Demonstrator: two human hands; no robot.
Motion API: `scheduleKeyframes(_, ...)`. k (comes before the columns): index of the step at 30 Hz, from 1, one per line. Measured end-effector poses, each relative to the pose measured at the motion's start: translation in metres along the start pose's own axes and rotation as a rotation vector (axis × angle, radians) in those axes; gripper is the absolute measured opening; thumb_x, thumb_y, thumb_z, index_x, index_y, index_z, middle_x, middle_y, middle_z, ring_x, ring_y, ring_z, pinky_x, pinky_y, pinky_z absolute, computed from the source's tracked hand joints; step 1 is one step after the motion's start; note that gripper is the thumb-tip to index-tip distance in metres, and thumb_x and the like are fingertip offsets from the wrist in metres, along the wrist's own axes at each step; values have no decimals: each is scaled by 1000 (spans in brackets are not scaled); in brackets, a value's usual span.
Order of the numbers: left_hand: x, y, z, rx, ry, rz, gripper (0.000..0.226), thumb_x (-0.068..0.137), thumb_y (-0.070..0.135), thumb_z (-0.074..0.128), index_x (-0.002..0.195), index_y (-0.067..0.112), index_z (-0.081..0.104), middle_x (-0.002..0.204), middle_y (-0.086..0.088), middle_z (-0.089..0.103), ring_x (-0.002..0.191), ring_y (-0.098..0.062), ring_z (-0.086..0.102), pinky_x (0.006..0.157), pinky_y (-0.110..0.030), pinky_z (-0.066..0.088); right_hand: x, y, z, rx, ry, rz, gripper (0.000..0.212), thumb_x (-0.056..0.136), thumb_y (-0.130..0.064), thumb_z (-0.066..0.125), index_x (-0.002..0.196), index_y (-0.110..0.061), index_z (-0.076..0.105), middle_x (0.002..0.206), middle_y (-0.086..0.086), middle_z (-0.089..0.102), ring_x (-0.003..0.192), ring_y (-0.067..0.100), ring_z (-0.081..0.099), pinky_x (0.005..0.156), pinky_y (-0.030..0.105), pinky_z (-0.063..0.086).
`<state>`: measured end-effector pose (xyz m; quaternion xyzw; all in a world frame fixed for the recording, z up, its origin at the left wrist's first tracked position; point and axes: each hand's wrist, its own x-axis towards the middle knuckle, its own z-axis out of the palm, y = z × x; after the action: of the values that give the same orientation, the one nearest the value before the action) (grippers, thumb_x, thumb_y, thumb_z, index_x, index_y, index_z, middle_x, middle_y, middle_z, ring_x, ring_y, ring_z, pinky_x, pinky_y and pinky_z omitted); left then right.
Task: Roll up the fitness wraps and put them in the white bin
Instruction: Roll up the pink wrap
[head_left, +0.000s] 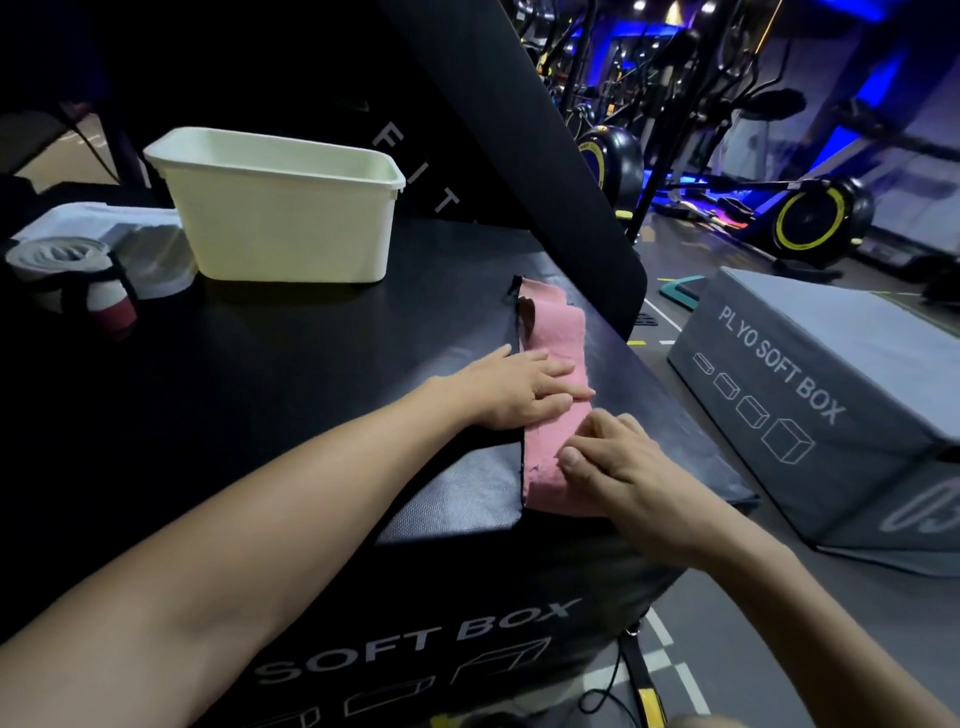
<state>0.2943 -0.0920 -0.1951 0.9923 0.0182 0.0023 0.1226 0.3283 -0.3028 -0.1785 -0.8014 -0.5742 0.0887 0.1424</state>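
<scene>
A pink fitness wrap (553, 332) lies stretched flat along the right side of the black soft box top (311, 374), its near end at the box's front edge. My left hand (511, 387) rests flat on the wrap's middle with straight fingers. My right hand (618, 457) presses on the wrap nearer to me, fingers bent over the fabric. The white bin (280, 208) stands at the back of the box top; I cannot see its floor. A rolled grey, white and dark red wrap (72, 280) lies at the far left.
Folded white and grey cloth (130, 244) sits left of the bin. A tall black panel (519, 130) leans behind the box. A grey plyo soft box (831, 405) stands on the floor to the right, with exercise bikes (810, 208) beyond.
</scene>
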Motion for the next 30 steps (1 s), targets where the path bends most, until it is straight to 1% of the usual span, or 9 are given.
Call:
scheduleKeyframes(4,3,-5,5,-14,27,15,43,110,47,30,153,52,35,169,9,21,157,-14,9,124,-52,2,10,-2,-5,-12,-46,63,38,107,-40,39,73,-28,51,97,-9,41,100,16,34,98,44,34)
scheduleKeyframes(6,4,-6,5,-20,23,14,43,110,47,30,153,53,35,169,10,21,157,-13,8,124,-52,1,12,-3,-6,-20,-60,84,39,106,-42,38,75,-24,54,97,-7,43,99,16,36,96,43,34)
scheduleKeyframes(9,5,-6,6,-22,24,15,44,110,48,30,152,53,36,170,10,20,158,-14,8,124,-53,1,13,-5,-6,23,-31,62,37,100,-54,37,73,-36,54,89,-6,51,90,17,46,87,46,41)
scheduleKeyframes(11,6,-7,6,-30,31,14,43,109,48,31,152,53,36,169,11,21,158,-14,8,125,-54,2,13,-3,-6,84,56,53,30,90,-61,42,93,-39,63,87,-7,62,86,14,58,84,45,48)
scheduleKeyframes(13,7,-7,7,-32,29,9,44,109,48,31,152,52,37,169,12,21,157,-13,8,126,-54,2,14,-3,-5,124,131,52,22,92,-52,56,105,-35,61,83,-7,65,80,12,60,80,42,51)
scheduleKeyframes(17,8,-8,7,-27,10,4,46,108,47,35,155,46,37,170,13,18,158,-14,8,126,-55,1,21,-8,2,106,260,46,10,91,-28,67,85,-28,59,84,-15,58,80,11,57,76,41,49)
scheduleKeyframes(22,8,-9,7,-54,13,7,46,108,49,36,154,49,37,169,14,18,158,-14,8,126,-56,0,26,-13,4,-24,357,59,7,89,-31,71,85,-27,66,84,-4,71,83,24,65,74,43,52)
scheduleKeyframes(26,6,-8,6,-80,31,3,42,108,52,34,150,56,38,169,15,21,157,-11,8,126,-56,-1,15,-9,17,-115,546,-126,20,92,-36,63,83,-20,71,85,-4,71,78,20,64,69,37,50)
scheduleKeyframes(30,7,-9,4,-101,72,-10,43,106,52,41,149,51,43,165,13,30,156,-10,14,125,-56,1,-7,5,26,-90,448,-189,39,88,-54,65,108,-22,73,105,-9,69,92,14,64,82,24,51)
